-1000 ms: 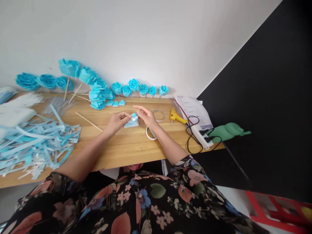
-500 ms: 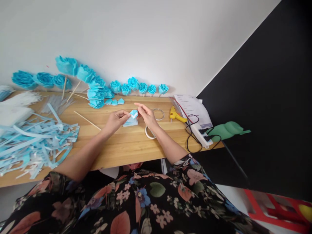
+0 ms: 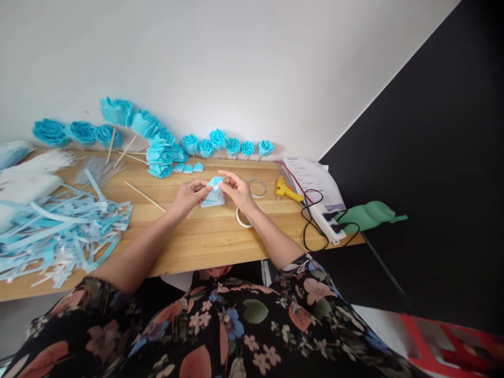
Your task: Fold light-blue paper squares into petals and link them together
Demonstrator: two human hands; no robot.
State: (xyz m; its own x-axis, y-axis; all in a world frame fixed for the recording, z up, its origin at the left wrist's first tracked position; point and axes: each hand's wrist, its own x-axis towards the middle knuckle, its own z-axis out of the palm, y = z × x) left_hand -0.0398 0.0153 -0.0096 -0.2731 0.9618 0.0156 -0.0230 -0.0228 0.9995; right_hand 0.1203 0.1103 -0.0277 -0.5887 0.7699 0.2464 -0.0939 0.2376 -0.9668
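Observation:
Between my two hands is a small folded piece of light blue paper [image 3: 214, 181], with a white patch in its middle. My left hand [image 3: 191, 195] pinches its left side between thumb and fingers. On its right side, my right hand [image 3: 236, 189] presses thumb against it, the forefinger reaching over the top. Just below lies a stack of light blue paper pieces [image 3: 213, 200] on the wooden table [image 3: 189, 241]. A few small folded blue pieces [image 3: 188, 168] sit behind my left hand. Two rolls of tape lie by my right hand, a white one [image 3: 238, 219] and a greyish one [image 3: 264, 181].
Blue paper roses [image 3: 159, 152] on sticks line the wall. A bare stick [image 3: 145, 196] and a heap of paper strips [image 3: 59, 231] lie left. Rightward are a yellow glue gun [image 3: 287, 189], a white power strip [image 3: 325, 223] with black cords, printed sheets [image 3: 315, 178] and a green object [image 3: 370, 216].
My right thumb has come down onto the front of the blue paper, and its top edge looks more folded over. The view has shifted slightly.

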